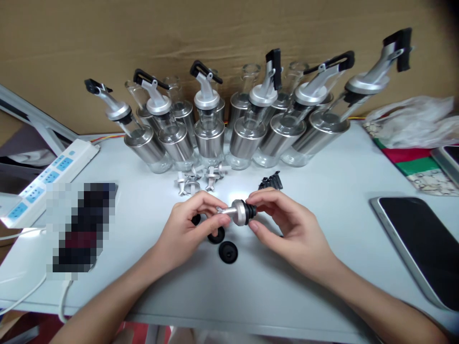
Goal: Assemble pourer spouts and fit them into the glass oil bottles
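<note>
Between my hands, above the middle of the table, a silver pourer spout (238, 213) lies sideways with a black ribbed stopper on its right end. My left hand (190, 227) pinches the narrow silver tip between thumb and fingers. The thumb and fingertips of my right hand (290, 227) close around the black stopper end. Below the spout, a round black rubber stopper (228, 252) lies on the table. Another black stopper (216, 235) sits partly behind my left fingers. Loose silver spout parts (191, 184) and a small pile of black lever pieces (271, 181) lie beyond my hands.
Glass bottles with steel bands (210, 138) stand in rows along the cardboard wall (229, 28); the front ones carry pourer spouts. A power strip (50, 177) and a blurred-out phone (86, 224) lie left. At right are another phone (419, 243) and plastic bags (412, 119).
</note>
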`<state>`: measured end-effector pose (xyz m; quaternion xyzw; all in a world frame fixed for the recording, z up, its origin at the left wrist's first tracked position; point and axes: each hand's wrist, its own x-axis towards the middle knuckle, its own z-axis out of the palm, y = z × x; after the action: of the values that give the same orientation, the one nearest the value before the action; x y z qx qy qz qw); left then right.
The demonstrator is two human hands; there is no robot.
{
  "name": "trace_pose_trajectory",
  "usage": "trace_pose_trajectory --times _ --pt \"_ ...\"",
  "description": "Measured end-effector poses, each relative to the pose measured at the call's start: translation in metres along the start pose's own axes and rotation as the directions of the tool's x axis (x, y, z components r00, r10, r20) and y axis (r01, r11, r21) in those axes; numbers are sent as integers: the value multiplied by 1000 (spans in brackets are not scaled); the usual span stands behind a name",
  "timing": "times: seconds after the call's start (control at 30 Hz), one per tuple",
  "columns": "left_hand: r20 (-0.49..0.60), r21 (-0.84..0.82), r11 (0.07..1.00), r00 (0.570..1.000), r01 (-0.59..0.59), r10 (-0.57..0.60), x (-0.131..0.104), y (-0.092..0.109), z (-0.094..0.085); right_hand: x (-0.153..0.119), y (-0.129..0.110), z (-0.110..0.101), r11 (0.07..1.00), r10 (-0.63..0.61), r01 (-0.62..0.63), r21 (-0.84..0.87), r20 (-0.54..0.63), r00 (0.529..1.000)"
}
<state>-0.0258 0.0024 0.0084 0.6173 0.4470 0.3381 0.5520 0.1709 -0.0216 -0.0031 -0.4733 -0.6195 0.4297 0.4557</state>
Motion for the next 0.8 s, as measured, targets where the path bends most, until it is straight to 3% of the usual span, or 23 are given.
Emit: trace_pose_trajectory --times 0.17,0.5,0.7,0.8 --pt "67 -98 988 992 116 -110 -1 -1 2 -2 1 1 999 5 -6 -47 -23 1000" --pt "256 -309 876 919 371 -299 1 6 4 -5 -2 1 957 -236 229 -178 -14 972" --pt "336 -338 855 899 393 -281 4 2 2 -4 -3 1 916 -355 351 -192 14 935" --pt "271 -255 913 930 318 -248 4 1 3 -4 -1 2 915 -353 344 -212 -5 936"
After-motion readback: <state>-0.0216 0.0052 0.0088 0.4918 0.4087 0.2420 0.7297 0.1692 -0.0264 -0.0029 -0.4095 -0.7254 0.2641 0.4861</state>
